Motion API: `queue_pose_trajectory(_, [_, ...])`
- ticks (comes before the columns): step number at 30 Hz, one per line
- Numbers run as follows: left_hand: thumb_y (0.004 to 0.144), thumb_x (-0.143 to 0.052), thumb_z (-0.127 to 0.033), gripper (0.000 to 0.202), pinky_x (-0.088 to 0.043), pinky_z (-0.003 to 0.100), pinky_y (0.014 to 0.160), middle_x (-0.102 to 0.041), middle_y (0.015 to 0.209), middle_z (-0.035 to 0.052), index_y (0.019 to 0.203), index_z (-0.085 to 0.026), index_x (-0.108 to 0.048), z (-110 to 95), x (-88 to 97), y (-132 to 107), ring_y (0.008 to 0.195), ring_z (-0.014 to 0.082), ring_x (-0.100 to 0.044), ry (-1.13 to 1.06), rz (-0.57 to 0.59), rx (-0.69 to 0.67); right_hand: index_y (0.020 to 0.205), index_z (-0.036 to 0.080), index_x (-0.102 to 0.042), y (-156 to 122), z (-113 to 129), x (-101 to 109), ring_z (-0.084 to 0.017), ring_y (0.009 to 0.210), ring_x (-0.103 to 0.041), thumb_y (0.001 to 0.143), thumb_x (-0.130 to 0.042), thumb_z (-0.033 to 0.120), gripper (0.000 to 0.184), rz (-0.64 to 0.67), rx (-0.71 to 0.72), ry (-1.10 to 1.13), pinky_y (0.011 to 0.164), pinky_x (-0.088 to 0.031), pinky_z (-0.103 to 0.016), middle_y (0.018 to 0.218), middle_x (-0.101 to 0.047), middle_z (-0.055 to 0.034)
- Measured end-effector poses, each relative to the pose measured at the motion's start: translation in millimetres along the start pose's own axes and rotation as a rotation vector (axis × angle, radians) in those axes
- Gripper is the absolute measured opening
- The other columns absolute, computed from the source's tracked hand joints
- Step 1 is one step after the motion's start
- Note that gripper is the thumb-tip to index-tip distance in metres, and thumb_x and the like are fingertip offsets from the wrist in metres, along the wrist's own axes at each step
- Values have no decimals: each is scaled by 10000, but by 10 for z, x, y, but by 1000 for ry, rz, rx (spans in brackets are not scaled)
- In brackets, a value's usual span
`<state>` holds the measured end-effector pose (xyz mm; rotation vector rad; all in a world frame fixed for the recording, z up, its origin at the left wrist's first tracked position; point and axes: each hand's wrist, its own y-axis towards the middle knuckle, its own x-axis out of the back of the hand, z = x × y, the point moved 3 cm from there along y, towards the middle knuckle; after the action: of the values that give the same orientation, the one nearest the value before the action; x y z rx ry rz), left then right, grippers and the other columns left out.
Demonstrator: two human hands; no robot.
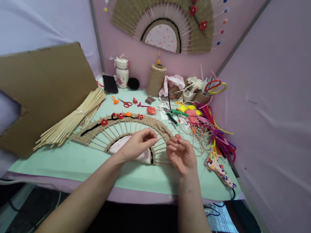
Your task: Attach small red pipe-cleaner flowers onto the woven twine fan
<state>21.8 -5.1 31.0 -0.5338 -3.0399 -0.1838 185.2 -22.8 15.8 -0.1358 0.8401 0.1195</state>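
Note:
My left hand is over the middle of a half-round twine-and-stick fan, thumb and fingertips pinched together. Whatever is in that pinch is too small to make out. To its right my right hand is turned palm up above the fan's right end. A small red piece shows between its thumb and fingertips. Red and orange flowers and a black stem decorate the fan's left part. A white spotted half-circle forms the fan's base, partly behind my left hand.
Left lie a bundle of thin sticks and a cardboard sheet. Behind the fan are red scissors, pliers and a twine spool. Colourful pipe cleaners and a patterned glue gun lie right. A larger fan hangs behind.

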Motion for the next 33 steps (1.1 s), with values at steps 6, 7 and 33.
queue_pose_trajectory(6, [673, -760, -307, 318, -457, 259, 684, -651, 746, -19, 928, -199, -603, -245, 404, 350, 700, 121, -616, -178, -218, -29, 819, 221, -643, 30, 127, 41, -64, 567, -411, 637, -676, 135, 203, -75, 147, -61, 472, -363, -153, 667, -504, 45])
queue_pose_trajectory(7, [658, -770, -311, 361, -462, 269, 682, -653, 729, -18, 969, -202, -623, -290, 467, 463, 683, 124, -613, -158, -231, -39, 762, 210, -638, 38, 131, 53, -63, 562, -407, 633, -676, 151, 147, -78, 181, -107, 473, -357, -158, 651, -499, 44])
queue_pose_trajectory(33, [645, -634, -78, 399, -355, 368, 1063, -699, 1167, 134, 1025, -157, -729, 302, 589, 1682, 1182, 298, -565, 695, -152, -40, 891, 197, -729, 71, -47, 259, -94, 621, -534, 637, -812, 326, 297, -163, 216, -379, 601, -466, -242, 747, -640, 5])
